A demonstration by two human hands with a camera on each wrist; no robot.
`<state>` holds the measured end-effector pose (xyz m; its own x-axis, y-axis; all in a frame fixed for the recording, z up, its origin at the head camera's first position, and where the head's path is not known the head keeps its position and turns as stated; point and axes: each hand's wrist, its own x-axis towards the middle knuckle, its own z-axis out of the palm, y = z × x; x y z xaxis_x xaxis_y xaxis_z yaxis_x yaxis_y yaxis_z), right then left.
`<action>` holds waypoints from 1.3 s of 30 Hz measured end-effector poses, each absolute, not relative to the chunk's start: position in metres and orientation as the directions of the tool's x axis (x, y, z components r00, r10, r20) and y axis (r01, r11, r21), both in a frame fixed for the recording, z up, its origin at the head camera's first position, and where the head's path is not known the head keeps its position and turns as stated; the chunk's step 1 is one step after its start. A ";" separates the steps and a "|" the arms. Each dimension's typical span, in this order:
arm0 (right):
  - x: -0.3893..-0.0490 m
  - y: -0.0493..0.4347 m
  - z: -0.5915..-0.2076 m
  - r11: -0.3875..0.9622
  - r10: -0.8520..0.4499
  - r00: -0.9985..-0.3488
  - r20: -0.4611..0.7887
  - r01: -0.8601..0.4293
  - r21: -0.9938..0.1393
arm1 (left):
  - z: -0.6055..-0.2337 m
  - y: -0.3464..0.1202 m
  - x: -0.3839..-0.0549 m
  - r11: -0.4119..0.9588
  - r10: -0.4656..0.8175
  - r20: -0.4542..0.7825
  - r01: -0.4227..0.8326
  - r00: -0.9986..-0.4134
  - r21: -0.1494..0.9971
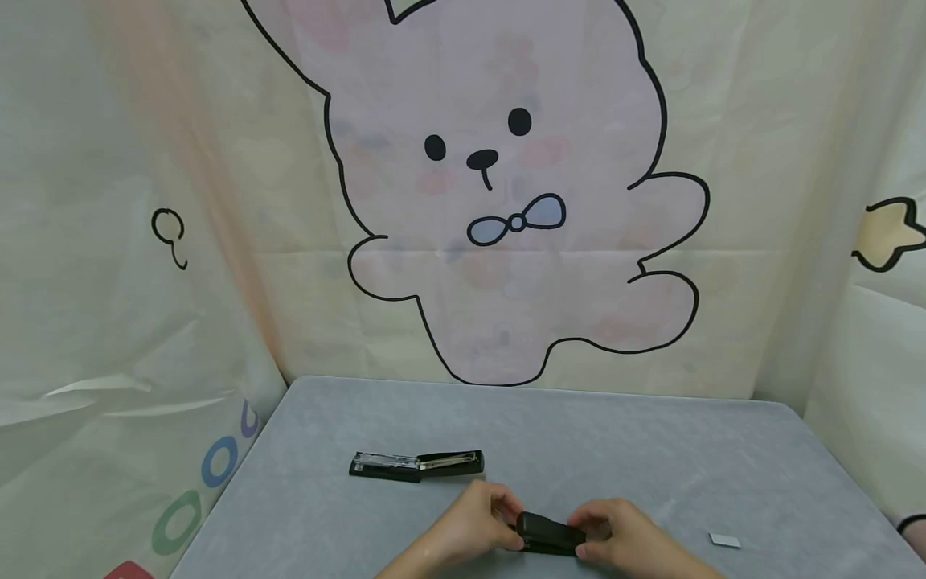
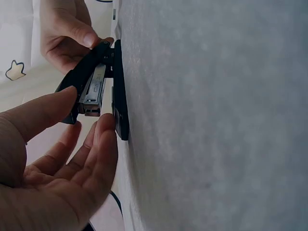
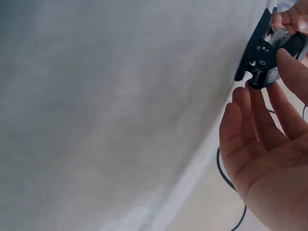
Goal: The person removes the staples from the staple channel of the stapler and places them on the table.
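Observation:
A black stapler (image 1: pixel 548 534) stands on its base on the table, lying crosswise between both hands. My left hand (image 1: pixel 477 515) holds its front end, the thumb (image 2: pixel 55 108) against the top cover and the fingers below the silver magazine (image 2: pixel 95 90). At the hinge end, my right hand (image 1: pixel 624 532) pinches the stapler between thumb and fingers, palm up in the right wrist view. From the left wrist view, the upper arm is tilted up from the base plate (image 2: pixel 121 91), with a gap at the front.
Behind the hands, a second black stapler (image 1: pixel 383 466) lies unfolded, its metal inside showing. A small light-grey strip (image 1: pixel 725 541) sits to the right. The table (image 1: pixel 615 434) has a grey cloth top, and printed curtains (image 1: pixel 289 322) surround it.

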<state>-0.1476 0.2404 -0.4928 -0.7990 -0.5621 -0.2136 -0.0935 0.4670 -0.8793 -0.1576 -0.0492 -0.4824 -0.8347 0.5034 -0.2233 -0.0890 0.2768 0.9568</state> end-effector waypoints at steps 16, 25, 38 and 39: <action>-0.143 0.202 -0.465 0.464 -0.551 -0.834 -0.042 -0.264 -0.846 | -0.483 -0.049 -0.155 0.487 0.432 -0.194 0.047 -0.881 0.872; -0.146 0.190 -0.466 0.430 -0.560 -0.828 -0.019 -0.271 -0.861 | -0.483 -0.055 -0.161 0.497 0.445 -0.233 0.022 -0.865 0.867; -0.147 0.184 -0.467 0.427 -0.559 -0.829 -0.023 -0.264 -0.865 | -0.488 -0.051 -0.161 0.560 0.417 -0.176 0.100 -0.892 0.822; -0.147 0.183 -0.467 0.428 -0.558 -0.829 -0.026 -0.261 -0.865 | -0.488 -0.051 -0.161 0.563 0.416 -0.175 0.102 -0.892 0.820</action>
